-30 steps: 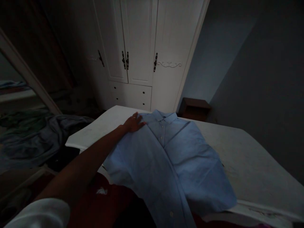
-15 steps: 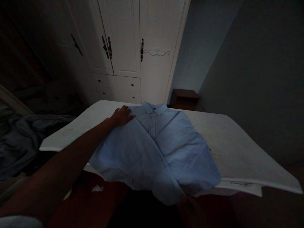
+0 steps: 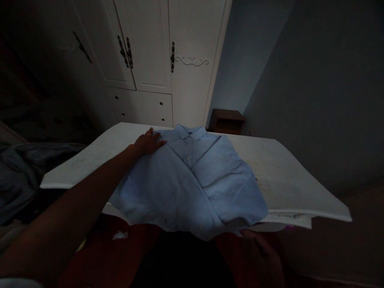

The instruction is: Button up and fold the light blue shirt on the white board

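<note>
A light blue button-up shirt (image 3: 177, 188) lies front up on a white table (image 3: 288, 176), its collar at the far edge and its lower part hanging over the near edge. My left hand (image 3: 149, 143) rests flat on the shoulder at the left of the view, fingers out and a ring on one of them. At the near edge, right of centre, my right hand (image 3: 258, 248) has its fingertips closed on the lower edge of the shirt. That hand is dim, and most of its fingers are hard to make out. One sleeve lies folded along the shirt's right side.
Beyond the table stands a white wardrobe (image 3: 150, 52) with dark handles. A small brown cabinet (image 3: 228, 120) is against the wall. Grey cloth (image 3: 36, 172) lies heaped at the left. Below the near edge is something red (image 3: 105, 256).
My right hand has moved right and slightly up, drawing the shirt's lower edge with it. My left hand stays on the shoulder. The whole view has shifted a little.
</note>
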`<state>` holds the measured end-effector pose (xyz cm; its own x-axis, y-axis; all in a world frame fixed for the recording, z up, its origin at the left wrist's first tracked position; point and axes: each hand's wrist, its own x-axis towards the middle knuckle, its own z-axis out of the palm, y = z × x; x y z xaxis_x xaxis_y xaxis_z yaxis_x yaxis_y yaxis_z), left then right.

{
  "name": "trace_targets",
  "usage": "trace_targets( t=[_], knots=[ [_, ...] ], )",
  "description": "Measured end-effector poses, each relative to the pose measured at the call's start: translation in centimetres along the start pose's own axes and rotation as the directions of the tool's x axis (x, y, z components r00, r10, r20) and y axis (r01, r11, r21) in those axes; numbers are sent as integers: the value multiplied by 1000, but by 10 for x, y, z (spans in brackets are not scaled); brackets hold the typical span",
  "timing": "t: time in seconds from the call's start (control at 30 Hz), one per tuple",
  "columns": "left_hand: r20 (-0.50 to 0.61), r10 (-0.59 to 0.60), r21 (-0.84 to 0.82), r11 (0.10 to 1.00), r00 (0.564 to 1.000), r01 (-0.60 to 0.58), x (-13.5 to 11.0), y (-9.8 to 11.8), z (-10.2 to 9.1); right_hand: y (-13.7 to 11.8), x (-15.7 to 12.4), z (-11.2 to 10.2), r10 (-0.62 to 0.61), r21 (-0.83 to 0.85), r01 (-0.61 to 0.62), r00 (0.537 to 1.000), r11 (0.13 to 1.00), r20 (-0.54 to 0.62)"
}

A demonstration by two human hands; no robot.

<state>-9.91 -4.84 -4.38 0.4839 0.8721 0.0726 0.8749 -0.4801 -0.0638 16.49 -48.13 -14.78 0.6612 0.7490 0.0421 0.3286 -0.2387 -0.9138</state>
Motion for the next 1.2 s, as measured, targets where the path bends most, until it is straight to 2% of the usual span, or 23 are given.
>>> trace_targets(
  t=[0.07,0.13,0.27,0.37,0.47,0.53,0.57,0.6,0.67,0.8,0.93,1.1,1.2],
  knots=[
    [-63,-30,-13,999,998,30,-2,1,-1,-18,2,-5,-83,-20,84,994,996,68],
    [-112,0,-5,1000,994,-1,-4,3,-2,-40,7,-7,-167,-44,171,981,984,96],
    [-84,123,-23,992,989,-125,-5,12,-4,-89,40,0,-342,-82,355,929,931,145],
    [-54,161,-60,985,985,-164,-6,22,-3,-120,88,21,-512,-80,532,839,843,185],
    [-27,209,-84,974,977,-211,-6,32,-1,-140,150,52,-625,-163,674,733,720,268],
    [-13,220,-108,969,975,-220,-6,38,2,-147,192,76,-641,-267,741,669,616,376],
    [-11,220,-119,968,976,-219,-6,40,4,-149,211,87,-619,-325,755,654,569,435],
    [-12,217,-127,968,976,-216,-5,41,6,-150,227,98,-581,-387,757,653,526,487],
    [-13,208,-139,968,978,-208,-3,42,10,-148,255,116,-474,-500,733,680,461,560],
    [-36,195,-158,967,980,-198,1,39,18,-137,285,135,-281,-622,667,741,410,610],
    [-37,189,-167,967,981,-192,4,37,20,-132,297,138,-246,-640,659,747,394,618],
    [-16,171,-152,973,985,-171,4,39,14,-135,304,138,-211,-653,651,752,387,624],
    [-44,176,-148,972,983,-181,7,39,9,-136,305,139,-207,-662,645,758,382,619]
  ],
)
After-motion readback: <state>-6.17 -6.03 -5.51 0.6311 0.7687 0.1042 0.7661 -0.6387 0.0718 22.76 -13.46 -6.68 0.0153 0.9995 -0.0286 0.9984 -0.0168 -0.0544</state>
